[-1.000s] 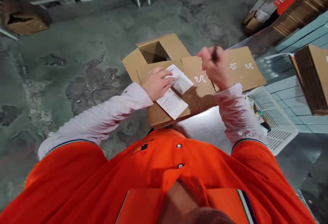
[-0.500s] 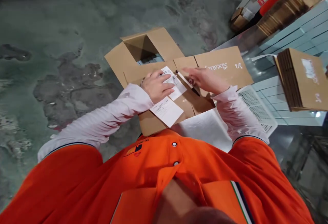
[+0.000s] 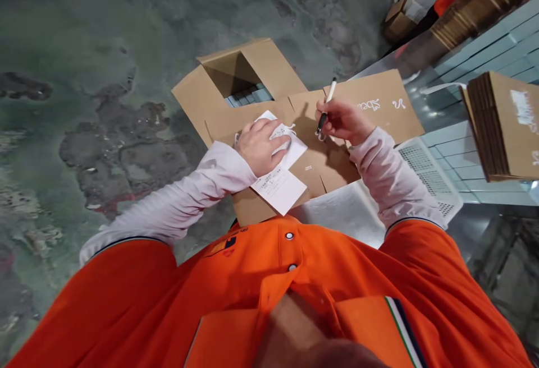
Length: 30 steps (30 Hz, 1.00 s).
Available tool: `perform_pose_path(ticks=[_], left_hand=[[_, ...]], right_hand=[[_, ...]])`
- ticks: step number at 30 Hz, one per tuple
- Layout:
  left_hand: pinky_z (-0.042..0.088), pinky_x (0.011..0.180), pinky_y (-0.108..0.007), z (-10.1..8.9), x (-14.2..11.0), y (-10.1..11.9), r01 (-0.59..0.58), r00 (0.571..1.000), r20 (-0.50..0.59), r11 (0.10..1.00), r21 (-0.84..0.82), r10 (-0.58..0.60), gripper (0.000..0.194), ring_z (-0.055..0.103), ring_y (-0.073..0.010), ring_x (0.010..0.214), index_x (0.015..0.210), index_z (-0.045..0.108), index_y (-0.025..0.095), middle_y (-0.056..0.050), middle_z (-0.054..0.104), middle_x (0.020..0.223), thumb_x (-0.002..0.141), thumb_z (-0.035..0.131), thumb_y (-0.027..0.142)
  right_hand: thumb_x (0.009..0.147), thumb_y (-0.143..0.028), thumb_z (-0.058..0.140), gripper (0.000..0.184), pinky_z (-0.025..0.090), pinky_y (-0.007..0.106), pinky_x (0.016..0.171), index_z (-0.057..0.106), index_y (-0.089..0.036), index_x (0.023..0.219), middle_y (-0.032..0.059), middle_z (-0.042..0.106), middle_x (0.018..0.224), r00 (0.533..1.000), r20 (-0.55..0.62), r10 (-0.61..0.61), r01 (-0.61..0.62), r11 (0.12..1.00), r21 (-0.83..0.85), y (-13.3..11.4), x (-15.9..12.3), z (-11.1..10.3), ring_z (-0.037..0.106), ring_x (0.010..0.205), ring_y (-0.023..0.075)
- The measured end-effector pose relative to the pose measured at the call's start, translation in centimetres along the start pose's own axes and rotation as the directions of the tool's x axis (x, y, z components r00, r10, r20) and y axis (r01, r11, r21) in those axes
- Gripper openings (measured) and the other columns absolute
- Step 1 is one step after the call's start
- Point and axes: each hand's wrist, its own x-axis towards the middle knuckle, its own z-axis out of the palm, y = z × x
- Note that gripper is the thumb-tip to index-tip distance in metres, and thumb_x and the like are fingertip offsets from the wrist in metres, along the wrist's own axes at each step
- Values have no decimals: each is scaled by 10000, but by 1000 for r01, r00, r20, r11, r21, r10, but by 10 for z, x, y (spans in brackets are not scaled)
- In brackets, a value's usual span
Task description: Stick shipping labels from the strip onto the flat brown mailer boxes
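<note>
My left hand (image 3: 261,147) lies flat on a white printed label sheet (image 3: 297,152), fingers stretched over it and covering much of its print. Another printed paper slip (image 3: 283,191) sticks out below that hand, toward my body. Both papers rest on a brown cardboard carton (image 3: 318,161) whose flaps are folded out. In my right hand (image 3: 348,123) is a pen (image 3: 332,90) with a white barrel and a black part at the fingers. It is held upright, a little tilted, above the cardboard to the right of the papers.
Beyond the papers, an open carton (image 3: 229,76) shows pale boxes inside. A white perforated basket (image 3: 429,171) stands at right. Folded cartons (image 3: 501,127) stand upright on pale boxes. Another stack of flat cartons (image 3: 478,12) is at the upper right, beside a red-sleeved person.
The pen lay on the cardboard under my right hand; now that hand grips it and has lifted it upright. My left hand stays on the papers.
</note>
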Motion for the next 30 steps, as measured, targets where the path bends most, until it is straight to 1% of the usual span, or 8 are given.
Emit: perform_pose_path(ticks=[3,8,11,15,19,21,24,30], left_hand=[[341,999,-555,3,-1,-1,7,1000,-22,1000,11,-7,395,397,-364,1296,1236,675,276,-118,482,1442,881,534,378],[359,980,-559,5,-2,-3,-4,999,-37,1000,-1,4,375,377,-375,1295,1204,696,281,-127,516,1389,866,552,354],[364,972,-560,6,-2,-3,-4,999,-54,1000,3,4,374,378,-376,1291,1197,701,284,-131,542,1354,861,554,361],[366,964,-567,5,-3,-3,-12,998,-58,1000,20,14,386,389,-384,1277,1206,693,282,-138,541,1358,858,557,378],[363,965,-569,4,-3,-3,-19,999,-42,1000,15,20,385,378,-379,1298,1218,682,292,-129,515,1395,860,559,365],[357,972,-576,3,-3,-3,-16,999,-30,1000,-3,16,392,368,-384,1311,1222,677,297,-125,506,1406,845,581,351],[351,974,-586,3,-3,-3,-8,1000,-15,1000,-19,8,401,357,-396,1322,1226,673,299,-126,501,1411,835,596,343],[350,967,-586,2,-2,-3,-14,1000,-5,1000,-1,14,385,366,-392,1317,1227,672,289,-133,514,1394,865,556,354]], right_hand=[[717,-442,726,400,243,174,333,399,-215,674,-95,395,483,1000,-26,-9,10,999,49,0,9,11,327,370,48],[701,-636,727,484,455,218,411,585,-184,802,9,638,625,996,8,-87,87,995,-54,1,21,27,598,510,122],[673,-576,794,464,403,221,368,521,-201,685,-17,576,520,980,-61,-191,169,953,-253,4,24,41,532,442,109],[730,-478,777,460,368,226,394,405,-231,622,-61,472,466,941,-152,-303,229,898,-375,12,30,59,460,448,96],[807,-380,698,448,413,249,517,349,-234,567,-57,367,469,850,-272,-451,265,812,-519,21,41,61,492,564,123],[835,-307,655,450,420,257,568,329,-231,535,-53,336,474,823,-267,-501,279,766,-579,25,46,59,464,571,115],[846,-249,620,463,427,266,603,299,-227,513,-50,316,487,816,-233,-530,295,727,-620,30,50,56,429,560,106],[849,-371,625,437,486,298,634,338,-235,550,-25,368,516,814,-226,-535,289,711,-641,36,54,53,503,626,153]])
